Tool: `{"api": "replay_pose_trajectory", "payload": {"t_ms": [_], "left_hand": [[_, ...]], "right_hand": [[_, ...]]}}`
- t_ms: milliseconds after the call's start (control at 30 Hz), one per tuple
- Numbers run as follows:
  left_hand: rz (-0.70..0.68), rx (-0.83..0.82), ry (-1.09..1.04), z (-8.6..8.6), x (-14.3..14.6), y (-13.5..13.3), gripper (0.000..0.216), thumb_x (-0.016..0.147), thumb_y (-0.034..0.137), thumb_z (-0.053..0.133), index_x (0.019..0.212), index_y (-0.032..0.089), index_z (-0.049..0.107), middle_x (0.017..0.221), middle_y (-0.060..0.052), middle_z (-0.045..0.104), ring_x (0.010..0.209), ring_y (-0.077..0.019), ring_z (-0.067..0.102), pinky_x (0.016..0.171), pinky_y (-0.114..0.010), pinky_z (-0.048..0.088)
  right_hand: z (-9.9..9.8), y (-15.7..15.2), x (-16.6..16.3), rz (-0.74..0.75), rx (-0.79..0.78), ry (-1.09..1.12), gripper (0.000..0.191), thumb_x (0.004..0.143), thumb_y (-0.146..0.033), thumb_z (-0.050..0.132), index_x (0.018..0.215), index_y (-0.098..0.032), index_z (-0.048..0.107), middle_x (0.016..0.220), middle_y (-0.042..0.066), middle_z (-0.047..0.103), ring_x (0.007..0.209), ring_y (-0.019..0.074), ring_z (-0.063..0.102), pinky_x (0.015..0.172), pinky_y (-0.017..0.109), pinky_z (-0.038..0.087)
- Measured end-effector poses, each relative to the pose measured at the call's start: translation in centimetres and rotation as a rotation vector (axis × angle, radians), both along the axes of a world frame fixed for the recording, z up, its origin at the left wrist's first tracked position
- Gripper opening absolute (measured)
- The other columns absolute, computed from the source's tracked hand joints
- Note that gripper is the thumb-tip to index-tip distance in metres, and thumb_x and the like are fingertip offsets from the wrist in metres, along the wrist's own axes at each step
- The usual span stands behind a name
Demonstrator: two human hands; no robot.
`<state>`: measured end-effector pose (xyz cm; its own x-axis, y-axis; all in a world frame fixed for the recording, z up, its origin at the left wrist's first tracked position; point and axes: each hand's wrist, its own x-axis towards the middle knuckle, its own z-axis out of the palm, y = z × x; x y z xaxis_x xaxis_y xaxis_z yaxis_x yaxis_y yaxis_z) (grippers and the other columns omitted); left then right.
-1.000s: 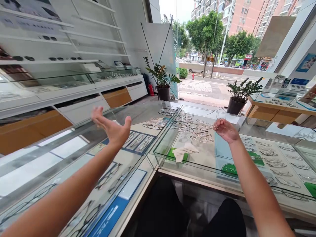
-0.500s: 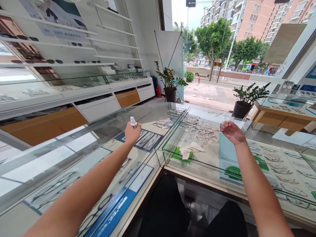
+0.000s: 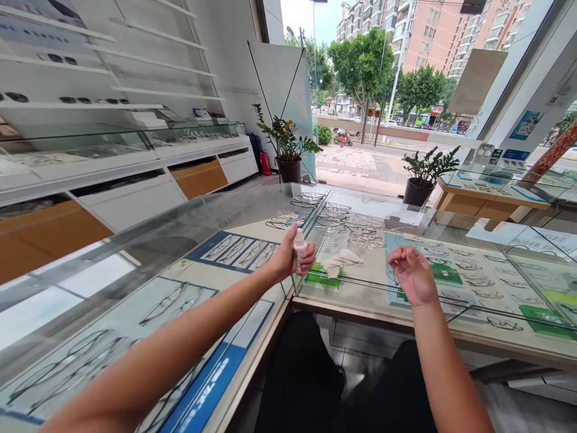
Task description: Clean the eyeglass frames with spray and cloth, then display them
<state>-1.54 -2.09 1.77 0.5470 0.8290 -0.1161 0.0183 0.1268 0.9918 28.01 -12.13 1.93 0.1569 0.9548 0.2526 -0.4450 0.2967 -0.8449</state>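
Note:
My left hand is closed around a small white spray bottle, held upright over the corner where two glass counters meet. My right hand is raised above the right glass counter with its fingers pinched on a thin-framed pair of glasses that is hard to make out. Between the hands, a white cleaning cloth lies on the glass. Beyond it are several metal eyeglass frames laid out in rows.
The left glass counter holds more frames on blue and white trays. Wall shelves with glasses run along the left. Two potted plants stand by the window, and another counter is at the far right.
My left hand, open and empty a second ago, took up the spray bottle and brought it right toward my right hand. My right hand lowered with the glasses.

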Motion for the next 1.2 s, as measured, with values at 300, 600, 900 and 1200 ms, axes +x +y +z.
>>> {"api": "replay_pose_trajectory", "payload": {"t_ms": [300, 600, 900, 1200], "left_hand": [[-0.408, -0.47, -0.207, 0.8, 2.1, -4.4, 0.084, 0.054, 0.111, 0.008, 0.045, 0.028, 0.016, 0.035, 0.003, 0.005, 0.037, -0.0115, 0.012, 0.034, -0.027, 0.012], [-0.253, 0.33, 0.056, -0.1, 4.3, -6.1, 0.064, 0.081, 0.081, 0.047, 0.06, 0.02, 0.05, 0.057, -0.001, 0.045, 0.057, -0.015, 0.04, 0.058, -0.031, 0.035], [-0.141, 0.643, 0.32, -0.7, 4.2, -6.7, 0.054, 0.088, 0.069, 0.046, 0.064, 0.021, 0.04, 0.062, 0.003, 0.041, 0.065, -0.0153, 0.039, 0.063, -0.028, 0.027], [-0.267, 0.801, 0.432, -1.7, 4.4, -7.7, 0.048, 0.088, 0.064, 0.052, 0.07, 0.02, 0.046, 0.067, 0.001, 0.049, 0.066, -0.0162, 0.045, 0.064, -0.028, 0.029]], "right_hand": [[-2.0, -6.2, -4.8, 0.051, -0.168, 0.075, 0.03, 0.072, -0.051, 0.09, 0.071, -0.024, 0.074, 0.08, 0.002, 0.069, 0.08, 0.0162, 0.065, 0.08, 0.033, 0.059], [-3.0, -7.5, -8.9, -0.002, -0.222, -0.016, 0.026, 0.074, -0.049, 0.087, 0.075, -0.024, 0.077, 0.085, 0.004, 0.077, 0.087, 0.0194, 0.068, 0.089, 0.035, 0.055], [-4.1, -7.9, -10.4, -0.066, -0.196, -0.177, 0.025, 0.08, -0.049, 0.08, 0.078, -0.024, 0.076, 0.084, 0.004, 0.077, 0.09, 0.0223, 0.07, 0.092, 0.037, 0.053], [-4.1, -6.3, -9.7, -0.236, -0.217, -0.012, 0.025, 0.076, -0.047, 0.081, 0.075, -0.023, 0.074, 0.087, 0.004, 0.078, 0.082, 0.018, 0.065, 0.086, 0.034, 0.051]]}}
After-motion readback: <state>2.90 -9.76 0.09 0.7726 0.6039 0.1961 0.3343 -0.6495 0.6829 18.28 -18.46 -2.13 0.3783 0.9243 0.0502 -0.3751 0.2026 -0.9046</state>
